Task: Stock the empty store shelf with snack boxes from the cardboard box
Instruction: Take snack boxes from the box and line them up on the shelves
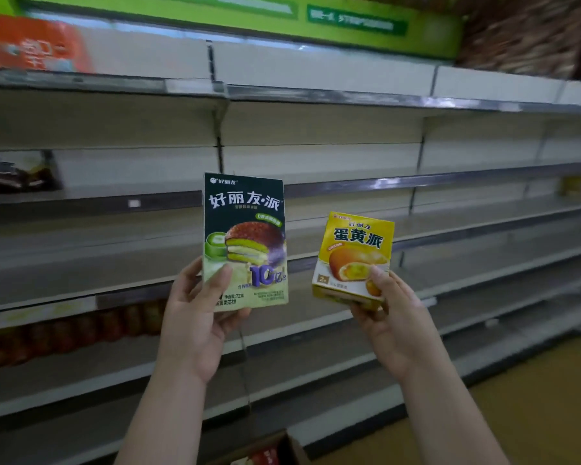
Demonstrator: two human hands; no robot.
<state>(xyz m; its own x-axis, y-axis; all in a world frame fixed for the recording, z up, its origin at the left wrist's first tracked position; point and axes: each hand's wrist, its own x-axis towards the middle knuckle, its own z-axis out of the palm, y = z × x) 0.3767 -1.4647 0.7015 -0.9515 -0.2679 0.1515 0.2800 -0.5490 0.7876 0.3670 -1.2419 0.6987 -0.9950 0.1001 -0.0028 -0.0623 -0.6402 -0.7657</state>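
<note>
My left hand grips a tall green and dark snack box by its lower left corner, thumb on the front, and holds it upright before the shelves. My right hand grips a smaller yellow snack box at its lower right corner, slightly tilted. Both boxes are raised in front of the bare store shelves. The cardboard box shows at the bottom edge between my forearms, only its top rim and some red packaging visible.
Several shelf tiers run left to right, their boards mostly bare. Dark packets sit at the far left on a middle shelf, red-brown packs line a lower left shelf, and an orange pack is on top. Yellowish floor lies right.
</note>
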